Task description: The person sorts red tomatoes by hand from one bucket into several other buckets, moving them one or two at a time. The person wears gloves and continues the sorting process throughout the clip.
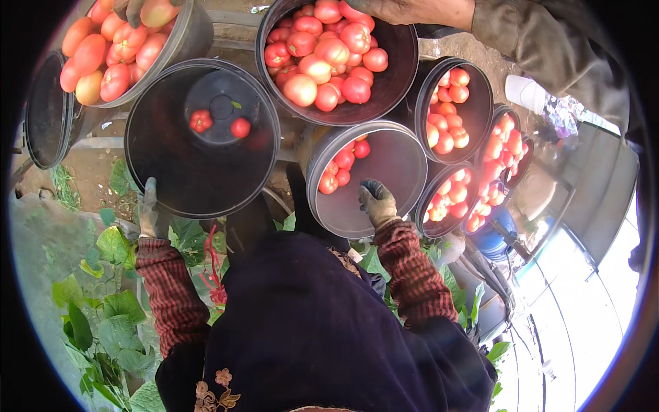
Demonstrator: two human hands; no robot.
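Observation:
My left hand point(149, 210), in a work glove, grips the near left rim of a large black plastic bucket point(170, 170). Two red tomatoes point(201, 121) and a bit of green leaf lie on its bottom. To the right, my gloved right hand point(378, 202) is over the mouth of a second bucket point(388, 154), fingers curled in, with no tomato showing in them. Several red tomatoes point(344, 159) rest along that bucket's left side. Behind it stands a wide black bucket point(396, 77) heaped with ripe tomatoes point(329, 51).
Another person's hand point(399, 9) reaches over the heaped bucket; a gloved hand point(131, 9) touches tomatoes in the upper left bucket point(193, 41). Further tomato buckets point(479, 121) line the right. Leafy plants point(121, 309) grow near my left arm. A blue container point(497, 237) stands right.

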